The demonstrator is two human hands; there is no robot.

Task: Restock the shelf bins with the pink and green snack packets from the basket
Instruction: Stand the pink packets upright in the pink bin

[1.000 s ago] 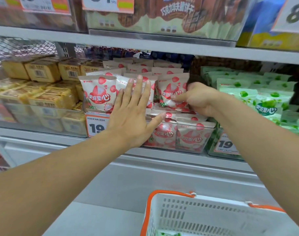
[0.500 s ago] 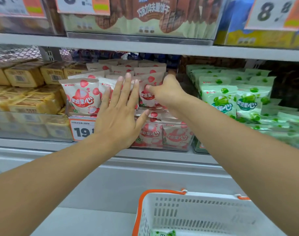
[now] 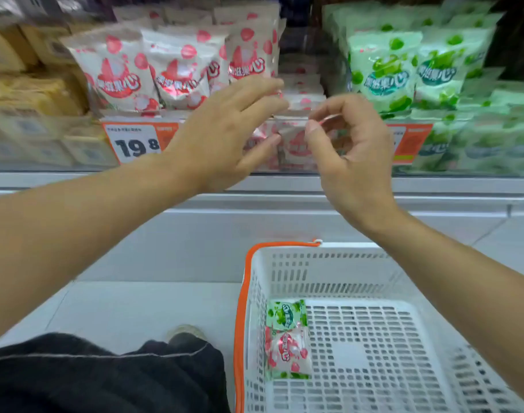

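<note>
Shelving fills the background, its bins (image 3: 195, 174) fronted by clear plastic. Far left, yellow packs (image 3: 25, 93) sit stacked. Next, pink packets (image 3: 177, 70) stand upright in rows behind a price tag (image 3: 135, 143) reading 19.8, with more pink packets lying low in the bin front. The left hand (image 3: 222, 135) hovers before this bin, fingers spread and relaxed, holding nothing; whether the fingertips touch a packet cannot be told through the blur. Just beside it, the right hand (image 3: 350, 150) is raised with fingers loosely curled, thumb and forefinger close together; no packet is visibly held between them. Right of the hands, green packets (image 3: 404, 70) fill the neighbouring bin. Below, on the pale floor, a white basket (image 3: 374, 263) with an orange rim holds one green packet (image 3: 286, 314) and one pink packet (image 3: 289, 353), overlapping, against its left wall. Dark clothing (image 3: 105, 377) occupies the lower left.
</note>
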